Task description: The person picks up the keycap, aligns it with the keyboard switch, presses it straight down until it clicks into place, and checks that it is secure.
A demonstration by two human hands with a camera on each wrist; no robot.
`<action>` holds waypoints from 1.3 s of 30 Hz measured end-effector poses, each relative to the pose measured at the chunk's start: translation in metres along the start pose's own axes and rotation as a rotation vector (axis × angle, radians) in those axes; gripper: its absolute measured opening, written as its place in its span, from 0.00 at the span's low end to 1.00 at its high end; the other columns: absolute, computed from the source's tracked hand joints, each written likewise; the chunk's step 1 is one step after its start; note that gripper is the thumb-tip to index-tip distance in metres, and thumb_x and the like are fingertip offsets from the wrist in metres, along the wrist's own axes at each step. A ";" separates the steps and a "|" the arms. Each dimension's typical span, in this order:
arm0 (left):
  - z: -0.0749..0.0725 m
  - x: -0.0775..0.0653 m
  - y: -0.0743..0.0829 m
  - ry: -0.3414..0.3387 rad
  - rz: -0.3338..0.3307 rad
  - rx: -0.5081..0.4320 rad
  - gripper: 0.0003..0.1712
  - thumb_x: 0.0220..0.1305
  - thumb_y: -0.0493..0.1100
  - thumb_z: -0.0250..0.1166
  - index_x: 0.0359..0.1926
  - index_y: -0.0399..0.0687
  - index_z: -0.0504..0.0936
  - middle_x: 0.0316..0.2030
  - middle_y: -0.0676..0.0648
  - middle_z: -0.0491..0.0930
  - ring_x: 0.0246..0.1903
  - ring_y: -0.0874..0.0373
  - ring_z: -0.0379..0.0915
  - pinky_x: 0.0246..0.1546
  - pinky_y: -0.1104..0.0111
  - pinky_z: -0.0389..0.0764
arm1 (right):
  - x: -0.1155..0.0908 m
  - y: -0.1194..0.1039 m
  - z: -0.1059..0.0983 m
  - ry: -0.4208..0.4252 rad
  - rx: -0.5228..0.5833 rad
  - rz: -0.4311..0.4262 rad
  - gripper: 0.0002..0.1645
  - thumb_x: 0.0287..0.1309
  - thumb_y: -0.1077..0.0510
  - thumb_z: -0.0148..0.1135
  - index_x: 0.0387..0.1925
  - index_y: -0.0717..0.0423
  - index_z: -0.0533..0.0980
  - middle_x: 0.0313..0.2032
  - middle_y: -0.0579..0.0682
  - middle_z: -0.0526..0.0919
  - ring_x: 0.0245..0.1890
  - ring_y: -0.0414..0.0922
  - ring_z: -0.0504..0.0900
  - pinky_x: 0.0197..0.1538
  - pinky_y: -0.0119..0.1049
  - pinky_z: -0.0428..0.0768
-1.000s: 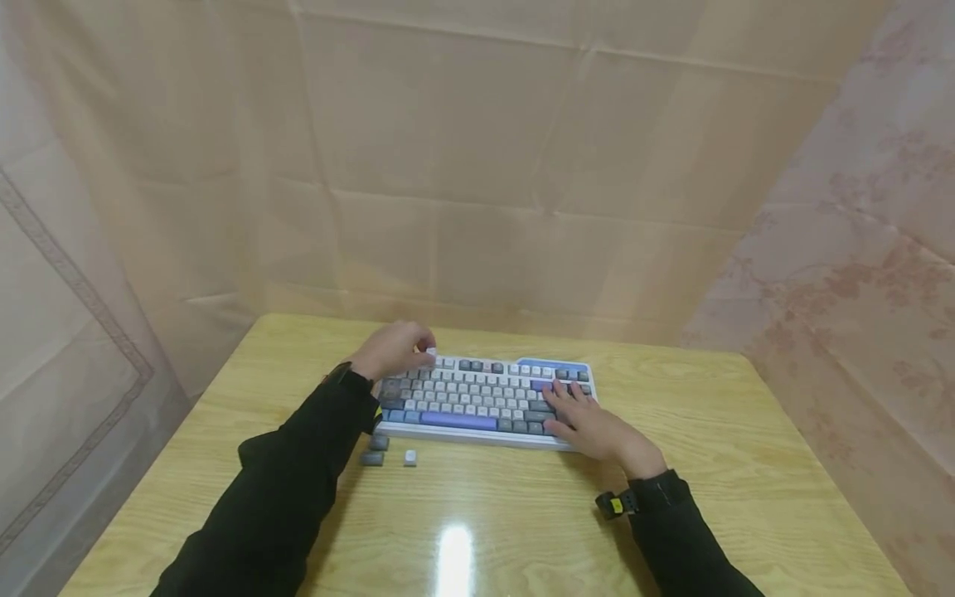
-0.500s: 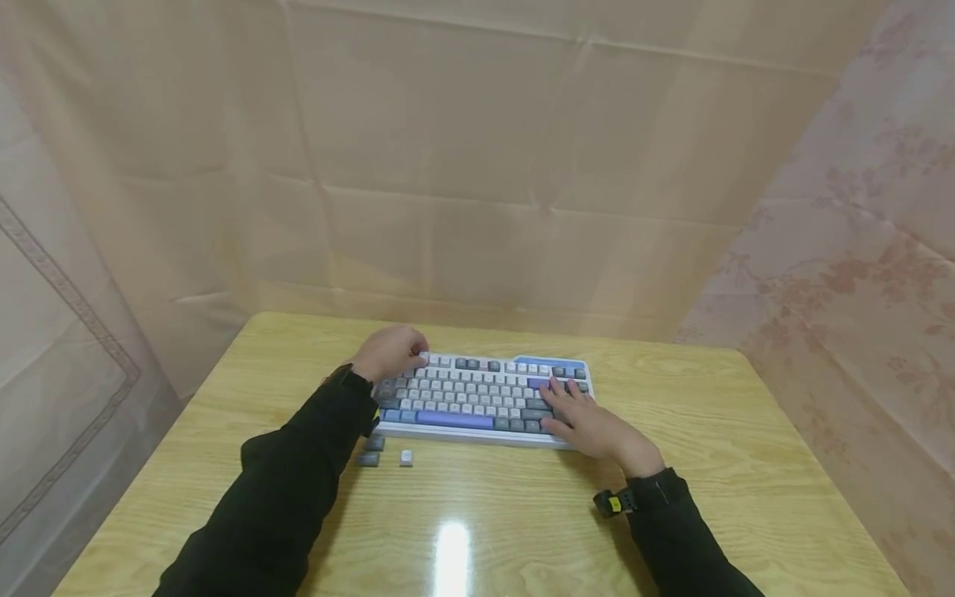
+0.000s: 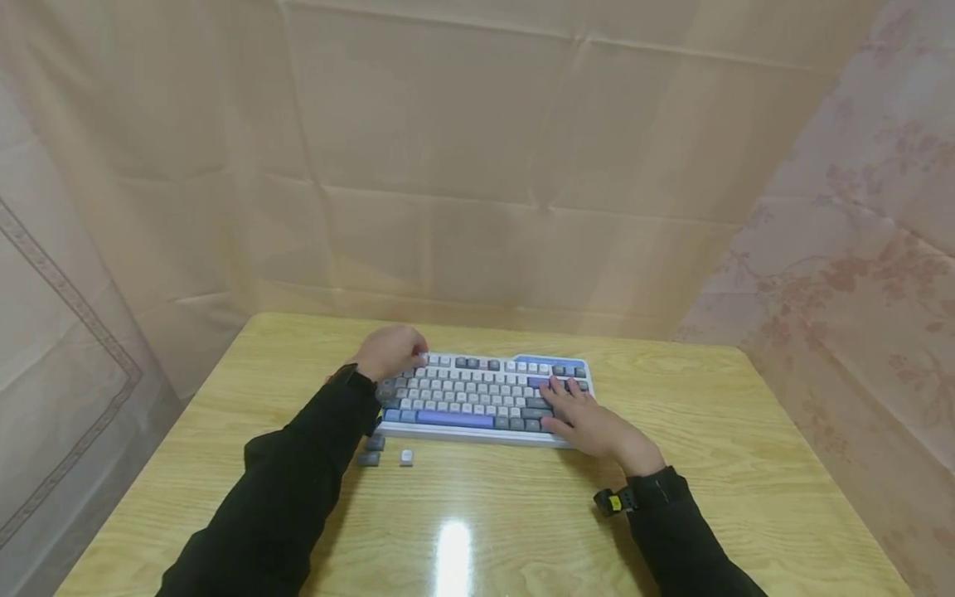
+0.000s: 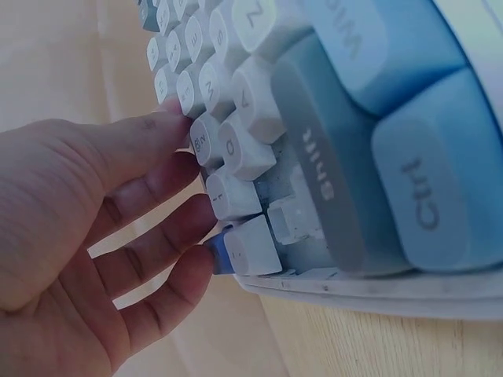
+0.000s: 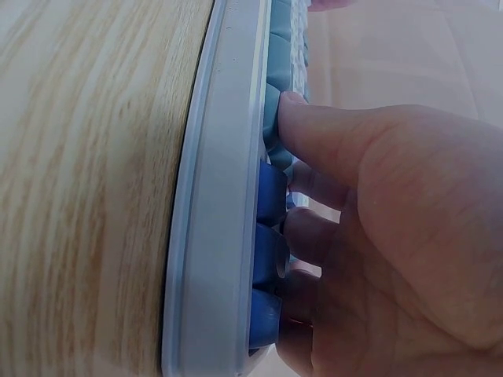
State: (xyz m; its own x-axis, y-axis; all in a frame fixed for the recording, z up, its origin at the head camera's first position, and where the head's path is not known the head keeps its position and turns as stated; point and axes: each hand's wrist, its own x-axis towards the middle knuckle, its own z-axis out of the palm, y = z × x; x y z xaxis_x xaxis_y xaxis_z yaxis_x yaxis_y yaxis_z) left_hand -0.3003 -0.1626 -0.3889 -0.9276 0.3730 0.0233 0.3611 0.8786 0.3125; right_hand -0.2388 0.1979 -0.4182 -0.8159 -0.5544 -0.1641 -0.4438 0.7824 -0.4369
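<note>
A white-framed keyboard [image 3: 462,435] with white, grey and blue keycaps lies on the wooden table. At its far left corner my left hand [image 3: 388,352] has thumb and forefinger together on a white keycap [image 3: 424,358] of the back row. In the left wrist view, the thumb [image 4: 169,118] is beside the white keys and the other fingers are curled at the back edge; the pinched cap is mostly hidden. A bare switch [image 4: 295,212] shows beside the Shift key [image 4: 318,173]. My right hand [image 3: 589,423] rests with spread fingers on the keyboard's right end.
Loose on the table before the keyboard's left end lie two grey keycaps [image 3: 369,458] and one white keycap [image 3: 406,458]. The wooden table [image 3: 552,531] extends toward me. Beige cloth [image 3: 485,166] hangs behind its far edge.
A second ago the left hand held a white keycap slightly above the back row; now its fingertips are down at the row. The right hand stays on the keyboard. The view shifted slightly.
</note>
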 end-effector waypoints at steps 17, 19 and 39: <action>-0.003 -0.001 -0.001 0.028 0.036 0.000 0.07 0.63 0.41 0.73 0.40 0.44 0.91 0.36 0.49 0.87 0.33 0.53 0.76 0.42 0.58 0.79 | -0.001 -0.002 -0.002 0.007 -0.011 -0.002 0.38 0.79 0.46 0.48 0.79 0.60 0.53 0.78 0.65 0.45 0.77 0.67 0.37 0.74 0.65 0.42; -0.002 -0.001 0.000 0.025 0.029 -0.006 0.07 0.63 0.41 0.74 0.40 0.44 0.91 0.38 0.48 0.88 0.37 0.52 0.79 0.45 0.57 0.79 | -0.002 -0.002 -0.002 0.008 -0.007 0.005 0.38 0.79 0.46 0.48 0.79 0.60 0.53 0.78 0.65 0.45 0.77 0.67 0.37 0.74 0.65 0.42; 0.002 -0.005 -0.003 0.015 -0.025 -0.115 0.07 0.64 0.40 0.72 0.41 0.42 0.91 0.37 0.47 0.88 0.34 0.53 0.78 0.44 0.57 0.79 | 0.000 -0.001 0.002 -0.009 0.012 -0.004 0.38 0.79 0.46 0.48 0.79 0.61 0.53 0.78 0.66 0.44 0.77 0.68 0.37 0.74 0.65 0.42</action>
State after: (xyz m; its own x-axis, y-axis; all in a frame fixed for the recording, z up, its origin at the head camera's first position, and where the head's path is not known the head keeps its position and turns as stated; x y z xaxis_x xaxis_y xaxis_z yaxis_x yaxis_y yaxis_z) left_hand -0.2967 -0.1665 -0.3923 -0.9379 0.3457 0.0280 0.3249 0.8475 0.4197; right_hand -0.2379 0.1964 -0.4190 -0.8107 -0.5603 -0.1700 -0.4426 0.7765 -0.4485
